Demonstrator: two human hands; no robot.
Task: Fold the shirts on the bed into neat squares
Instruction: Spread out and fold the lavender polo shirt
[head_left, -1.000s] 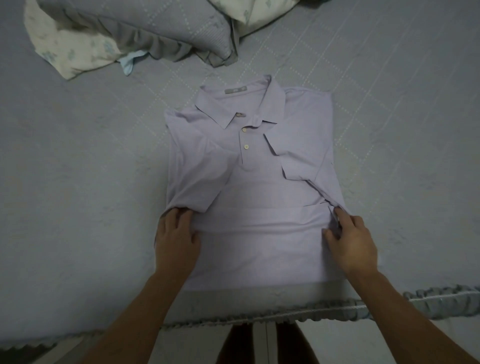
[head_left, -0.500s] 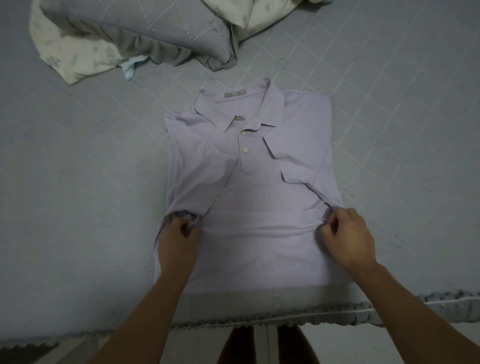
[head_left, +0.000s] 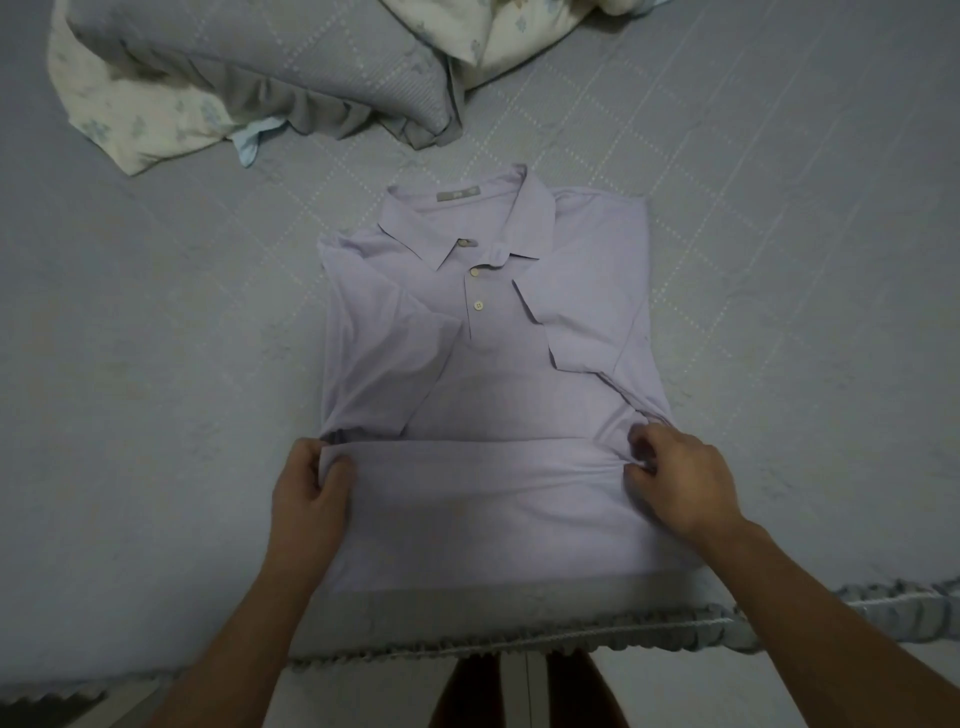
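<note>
The pale lilac cotton polo shirt (head_left: 488, 364) lies face up on the grey quilted bed (head_left: 156, 415), sleeves folded in. The left hand (head_left: 311, 493) and right hand (head_left: 680, 483) each pinch its side edges mid-body. Soft, light and limp, it likely needs both edges lifted together.

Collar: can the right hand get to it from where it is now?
Probably yes. The right hand pinches the shirt at its right edge, and nothing lies between it and the collar; it would have to let go first.
</note>
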